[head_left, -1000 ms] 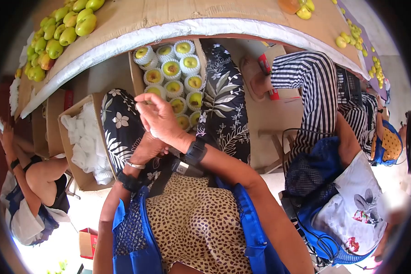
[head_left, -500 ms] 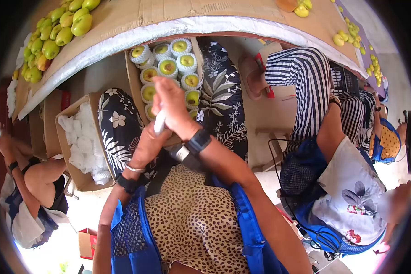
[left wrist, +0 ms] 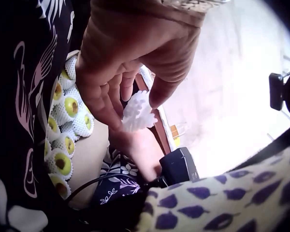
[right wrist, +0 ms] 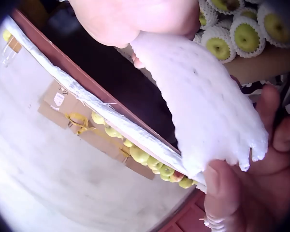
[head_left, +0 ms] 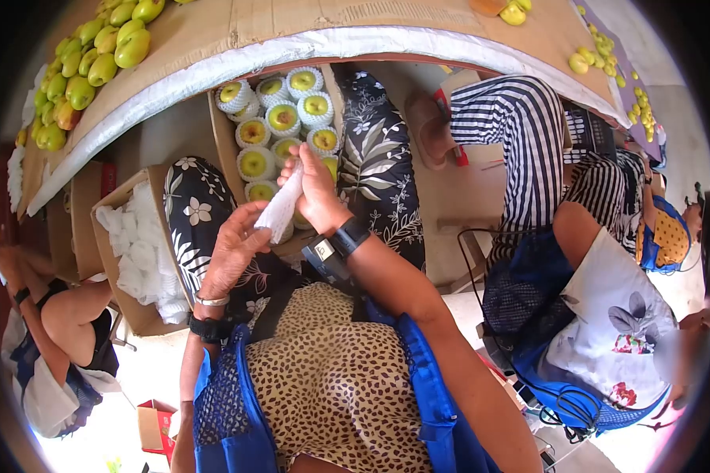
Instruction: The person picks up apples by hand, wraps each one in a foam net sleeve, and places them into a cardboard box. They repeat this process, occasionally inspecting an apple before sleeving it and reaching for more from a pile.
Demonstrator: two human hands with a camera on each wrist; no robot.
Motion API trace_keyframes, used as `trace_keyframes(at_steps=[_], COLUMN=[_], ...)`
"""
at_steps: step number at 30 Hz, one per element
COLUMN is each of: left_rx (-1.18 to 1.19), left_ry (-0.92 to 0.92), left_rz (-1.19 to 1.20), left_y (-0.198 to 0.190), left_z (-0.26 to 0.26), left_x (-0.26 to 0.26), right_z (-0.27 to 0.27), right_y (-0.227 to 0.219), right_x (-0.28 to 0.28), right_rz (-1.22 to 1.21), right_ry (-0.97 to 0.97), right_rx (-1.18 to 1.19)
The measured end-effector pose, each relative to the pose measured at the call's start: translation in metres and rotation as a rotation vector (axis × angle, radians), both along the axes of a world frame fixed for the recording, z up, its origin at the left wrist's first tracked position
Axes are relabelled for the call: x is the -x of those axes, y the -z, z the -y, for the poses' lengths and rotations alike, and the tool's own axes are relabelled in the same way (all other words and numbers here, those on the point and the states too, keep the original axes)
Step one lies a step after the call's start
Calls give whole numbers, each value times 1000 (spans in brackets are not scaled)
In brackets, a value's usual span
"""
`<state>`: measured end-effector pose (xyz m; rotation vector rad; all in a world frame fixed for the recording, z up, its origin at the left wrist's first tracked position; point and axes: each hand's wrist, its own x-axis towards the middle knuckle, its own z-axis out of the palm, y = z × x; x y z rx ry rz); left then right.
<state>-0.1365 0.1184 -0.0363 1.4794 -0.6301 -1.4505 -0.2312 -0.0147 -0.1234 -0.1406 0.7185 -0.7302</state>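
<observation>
The left hand [head_left: 233,243] pinches the lower, open end of a white foam sleeve [head_left: 282,203] between thumb and fingers; the right hand [head_left: 319,191] grips the upper end — fingers curled round it. The sleeve slants above a carton [head_left: 225,142] of green fruits [head_left: 282,117] in white nets, between the person's legs. Left of the left leg [head_left: 199,206] stands a box [head_left: 136,312] of loose sleeves [head_left: 142,254]. Beyond — a bench [head_left: 308,16] bears bare fruit [head_left: 102,69].

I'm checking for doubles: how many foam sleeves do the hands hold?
1: a white foam sleeve, one end in the left hand, the other in the right hand. A second nested inside could be hidden.
</observation>
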Motion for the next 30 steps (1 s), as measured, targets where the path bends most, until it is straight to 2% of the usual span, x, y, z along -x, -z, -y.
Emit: trace_keyframes(at_steps=[5, 9, 12, 15, 19, 22, 23, 24, 26, 27, 28, 29, 30], left_rx=[-17, 27, 19, 64, -20, 92, 118, 141, 191, 78, 80, 84, 164], left_ry=[-69, -200, -302, -92, -39, -153, -213, -216, -454, -568, -536, -522, -408], left_rz=[62, -24, -176, -73, -41, 84, 347, 726, 682, 512, 661, 833, 1081], left_y=[20, 18, 28, 24, 37, 39, 40, 41, 39, 19, 20, 23, 25], left_z=[-3, -5, -8, -8, -9, -8, -4, -3, -3, 0, 1, 0, -2], left_x=[-3, -4, -7, -9, 0, -2, -2, -7, -13, -11, -12, -21, -27], right_z=[-4, -3, -10, -9, -12, -16, -14, -10, -11, -15, -22, -26, -34], right_y=[1, -5, -4, -12, -14, -16, -12, -15, -23, -37, -48, -55, -64], right_x=[0, 3, -1, 2, 0, -6, -6, -3, -1, 1, 1, -2, -7], right_rz=[37, -20, -18, -20, -35, -138, -275, -444, -556, -419, -378, -357, -404], right_ry=[-46, -156, -271, -350, -464, -342, -279, -194, -204, -310, -408, -419, -442], right_rx=[-27, 28, 131, 310, 455, 573, 661, 806, 1035, 991, 1085, 1333, 1438])
